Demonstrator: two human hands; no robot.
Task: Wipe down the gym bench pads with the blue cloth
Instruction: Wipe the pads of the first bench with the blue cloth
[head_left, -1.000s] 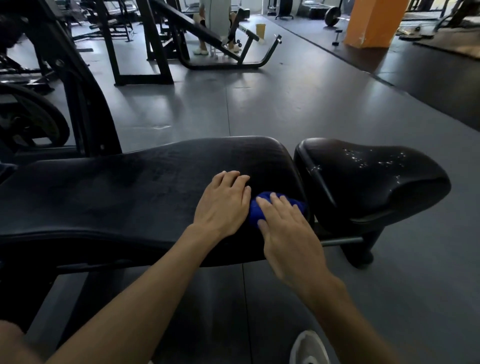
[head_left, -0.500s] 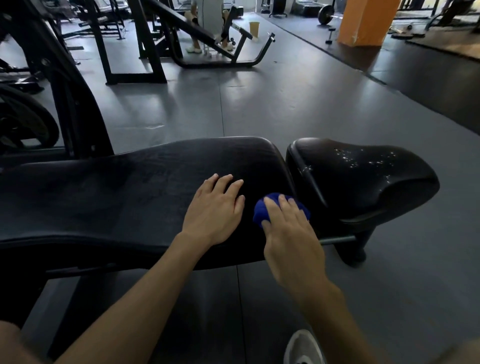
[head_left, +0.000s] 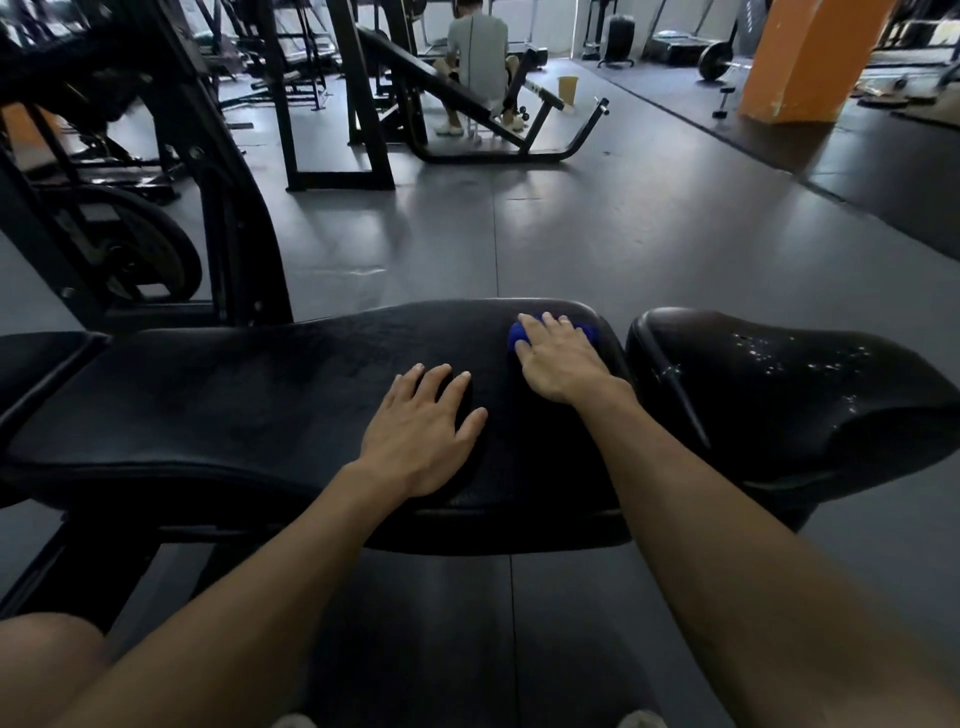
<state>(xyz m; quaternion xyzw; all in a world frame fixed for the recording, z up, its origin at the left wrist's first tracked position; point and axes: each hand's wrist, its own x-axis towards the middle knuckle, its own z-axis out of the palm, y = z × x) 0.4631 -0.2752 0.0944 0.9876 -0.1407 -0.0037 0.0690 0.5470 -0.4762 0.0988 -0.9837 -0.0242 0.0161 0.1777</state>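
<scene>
Your right hand (head_left: 558, 364) presses the blue cloth (head_left: 519, 335) flat against the far right corner of the long bench pad (head_left: 234, 410), fingers spread over it rather than clenched. Your left hand (head_left: 421, 436) rests released, palm down, mid-pad. The seat pad (head_left: 779, 395) just beside shows pale specks

Both forearms are bare from the bottom edge up to the wrists, with no sleeve, watch, band or glove showing on either. The left hand (head_left: 421, 441) and the right hand (head_left: 558, 364) carry no rings that can be made out. A bare knee shows at the lower left corner, and pale shoe tips (head_left: 641, 719) peek in at the bottom edge
</scene>
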